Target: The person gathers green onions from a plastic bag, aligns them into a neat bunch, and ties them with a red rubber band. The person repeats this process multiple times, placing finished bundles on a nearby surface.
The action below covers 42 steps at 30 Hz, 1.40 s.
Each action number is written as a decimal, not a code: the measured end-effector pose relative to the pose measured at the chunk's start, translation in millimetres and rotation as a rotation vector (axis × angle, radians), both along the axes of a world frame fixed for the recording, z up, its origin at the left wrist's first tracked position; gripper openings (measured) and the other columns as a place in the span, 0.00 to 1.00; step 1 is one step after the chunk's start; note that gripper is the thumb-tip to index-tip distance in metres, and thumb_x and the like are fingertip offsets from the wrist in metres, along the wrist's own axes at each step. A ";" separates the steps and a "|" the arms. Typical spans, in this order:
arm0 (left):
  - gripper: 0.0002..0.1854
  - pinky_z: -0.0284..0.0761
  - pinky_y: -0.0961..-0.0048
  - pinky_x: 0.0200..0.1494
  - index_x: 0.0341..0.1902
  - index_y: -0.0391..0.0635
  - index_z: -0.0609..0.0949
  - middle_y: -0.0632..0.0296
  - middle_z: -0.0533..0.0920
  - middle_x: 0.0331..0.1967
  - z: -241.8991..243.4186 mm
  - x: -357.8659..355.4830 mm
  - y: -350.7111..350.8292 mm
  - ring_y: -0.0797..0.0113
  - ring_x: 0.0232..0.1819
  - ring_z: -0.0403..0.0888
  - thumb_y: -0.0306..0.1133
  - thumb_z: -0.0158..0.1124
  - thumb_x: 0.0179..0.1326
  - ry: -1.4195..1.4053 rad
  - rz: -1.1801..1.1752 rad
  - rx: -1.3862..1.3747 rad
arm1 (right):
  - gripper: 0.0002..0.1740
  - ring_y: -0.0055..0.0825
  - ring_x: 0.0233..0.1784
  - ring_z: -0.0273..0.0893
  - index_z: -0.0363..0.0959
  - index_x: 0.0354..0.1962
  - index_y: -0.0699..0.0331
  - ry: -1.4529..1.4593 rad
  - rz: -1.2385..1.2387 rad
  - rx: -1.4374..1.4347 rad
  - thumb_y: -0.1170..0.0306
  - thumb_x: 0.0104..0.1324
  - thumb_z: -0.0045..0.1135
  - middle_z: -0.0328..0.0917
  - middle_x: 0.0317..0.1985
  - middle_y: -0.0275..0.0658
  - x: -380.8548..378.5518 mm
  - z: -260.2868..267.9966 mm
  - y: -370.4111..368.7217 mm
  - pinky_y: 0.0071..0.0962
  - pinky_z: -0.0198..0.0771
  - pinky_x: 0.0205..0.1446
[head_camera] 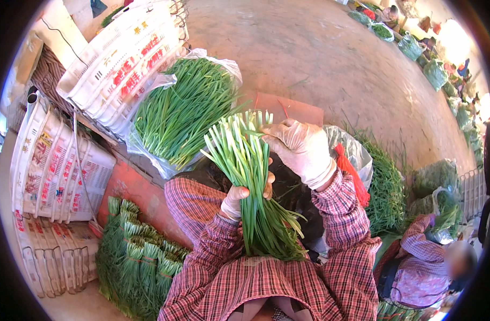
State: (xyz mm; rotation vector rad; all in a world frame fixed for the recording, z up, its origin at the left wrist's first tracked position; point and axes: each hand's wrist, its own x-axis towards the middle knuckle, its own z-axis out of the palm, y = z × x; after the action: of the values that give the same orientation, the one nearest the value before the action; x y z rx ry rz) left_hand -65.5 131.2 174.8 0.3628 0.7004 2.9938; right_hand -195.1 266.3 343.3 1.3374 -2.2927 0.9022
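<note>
My left hand (235, 200), in a pale glove that leaves the fingertips bare, is wrapped around a thick bunch of what look like garlic chives (249, 176). Its pale cut ends fan out away from me, while the green leaves hang towards my lap. At the bunch's upper right, my gloved right hand (299, 150) has thumb and forefinger pinched on a green blade beside the stem ends. Beyond the bunch, loose chives (188, 104) fill an open clear plastic bag (233, 72). To my left stand several tied chive bundles (142, 257), stems up.
White plastic crates (64, 172) stand at the left, with another white crate (124, 64) behind the bag. Red string ties (351, 176) hang by my right forearm, near a heap of greens (383, 188). Another person (423, 265) sits at the right. Filled bags (435, 74) line the far side.
</note>
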 end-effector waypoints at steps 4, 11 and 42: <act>0.64 0.78 0.64 0.43 0.84 0.36 0.58 0.56 0.84 0.55 1.8 -2.2 0.5 0.66 0.37 0.82 0.45 0.86 0.48 0.037 -0.051 -0.001 | 0.08 0.36 0.31 0.87 0.89 0.43 0.43 0.193 -0.043 -0.067 0.62 0.66 0.70 0.86 0.32 0.34 -11.7 5.2 -6.4 0.35 0.80 0.33; 0.63 0.77 0.63 0.41 0.83 0.33 0.58 0.53 0.85 0.54 -4.0 5.1 -1.3 0.66 0.37 0.82 0.47 0.86 0.50 0.087 -0.039 -0.099 | 0.10 0.29 0.33 0.85 0.89 0.47 0.50 -0.060 -0.186 -0.280 0.64 0.69 0.71 0.89 0.36 0.35 -47.3 32.4 7.6 0.30 0.80 0.38; 0.78 0.70 0.49 0.73 0.84 0.27 0.47 0.31 0.67 0.75 60.9 -32.5 26.6 0.33 0.69 0.72 0.63 0.84 0.44 0.205 0.557 -2.032 | 0.50 0.41 0.72 0.75 0.64 0.75 0.66 -1.769 0.514 -1.149 0.56 0.60 0.78 0.76 0.71 0.46 25.1 -164.7 48.0 0.44 0.67 0.79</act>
State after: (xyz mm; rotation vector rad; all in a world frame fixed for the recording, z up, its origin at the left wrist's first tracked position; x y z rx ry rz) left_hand -98.0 157.9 235.7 0.2341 3.2585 0.9615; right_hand -170.0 314.2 178.6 0.3323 -1.0308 3.6987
